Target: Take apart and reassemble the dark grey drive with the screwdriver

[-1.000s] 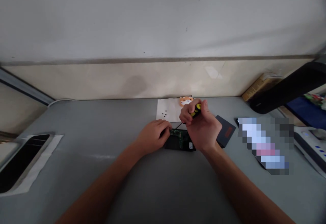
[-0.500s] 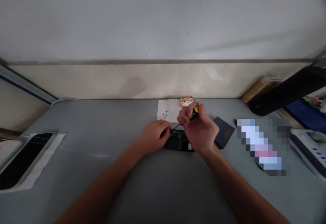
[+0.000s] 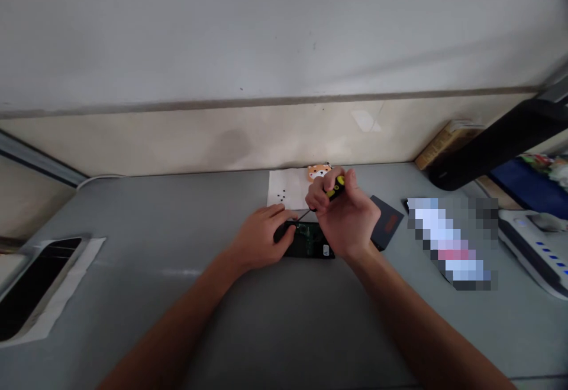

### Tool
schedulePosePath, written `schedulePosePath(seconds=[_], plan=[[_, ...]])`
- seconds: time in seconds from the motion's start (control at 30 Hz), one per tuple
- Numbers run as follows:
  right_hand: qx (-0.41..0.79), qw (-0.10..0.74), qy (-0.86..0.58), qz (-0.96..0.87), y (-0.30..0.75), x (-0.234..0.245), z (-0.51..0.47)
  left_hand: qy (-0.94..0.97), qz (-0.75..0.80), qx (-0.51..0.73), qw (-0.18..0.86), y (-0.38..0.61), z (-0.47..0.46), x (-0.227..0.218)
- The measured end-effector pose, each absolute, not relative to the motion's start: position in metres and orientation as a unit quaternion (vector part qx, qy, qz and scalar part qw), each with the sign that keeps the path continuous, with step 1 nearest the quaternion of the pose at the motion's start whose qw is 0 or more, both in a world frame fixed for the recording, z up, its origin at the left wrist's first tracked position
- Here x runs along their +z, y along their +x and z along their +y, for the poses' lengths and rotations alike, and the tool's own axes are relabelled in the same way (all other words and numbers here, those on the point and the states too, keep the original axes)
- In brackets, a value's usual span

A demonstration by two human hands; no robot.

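Head view: right hand point(image 3: 346, 218) gripped a yellow-black screwdriver point(image 3: 333, 189), tip on a dark drive casing point(image 3: 308, 243) mid-worktop point(image 3: 177, 224) toward the far edge; left hand point(image 3: 260, 237) lay loosely curled, steadying the casing's left end.

readable text: none
black drive point(image 3: 306, 248), white sticker at its 4 o'clock corner: blurred, illegible
dark cover point(image 3: 387, 224), red label, 3 o'clock of drive: too small to read
white strip point(image 3: 536, 254), blue marks, far 3 o'clock on surface: unreadable
paper sheet point(image 3: 286, 192), 12 o'clock: dark specks only
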State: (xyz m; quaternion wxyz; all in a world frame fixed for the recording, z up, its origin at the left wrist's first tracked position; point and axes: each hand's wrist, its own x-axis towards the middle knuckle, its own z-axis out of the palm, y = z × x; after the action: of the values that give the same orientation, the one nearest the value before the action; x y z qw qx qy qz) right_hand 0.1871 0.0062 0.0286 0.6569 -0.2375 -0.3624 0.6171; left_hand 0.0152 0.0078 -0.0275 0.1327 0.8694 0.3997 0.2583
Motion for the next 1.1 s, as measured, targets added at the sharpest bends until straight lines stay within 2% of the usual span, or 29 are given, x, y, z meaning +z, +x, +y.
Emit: schedulePosePath(seconds=[0.27, 0.5, 0.63, 0.73, 0.93, 1.1], plan=[[0.576, 0.691, -0.264, -0.348, 0.212, 0.044, 0.015, 0.851, 0.402, 0.289, 0.175, 0.018, 0.007, -0.021], [0.499, 0.765, -0.258, -0.314, 0.255, 0.051, 0.028, 0.850, 0.422, 0.292, 0.119, 0.015, 0.014, -0.013], [0.432, 0.791, -0.262, -0.345, 0.276, 0.052, 0.030, 0.874, 0.423, 0.223, 0.086, 0.029, 0.029, -0.002], [0.398, 0.779, -0.296, -0.384, 0.285, 0.056, 0.027, 0.895, 0.412, 0.159, 0.068, 0.047, 0.047, 0.003], [0.408, 0.751, -0.306, -0.419, 0.289, 0.058, 0.024, 0.898, 0.423, 0.112, 0.046, 0.070, 0.070, 0.006], [0.370, 0.699, -0.352, -0.501, 0.300, 0.058, 0.018, 0.884, 0.439, 0.136, 0.079, 0.064, 0.036, 0.016]])
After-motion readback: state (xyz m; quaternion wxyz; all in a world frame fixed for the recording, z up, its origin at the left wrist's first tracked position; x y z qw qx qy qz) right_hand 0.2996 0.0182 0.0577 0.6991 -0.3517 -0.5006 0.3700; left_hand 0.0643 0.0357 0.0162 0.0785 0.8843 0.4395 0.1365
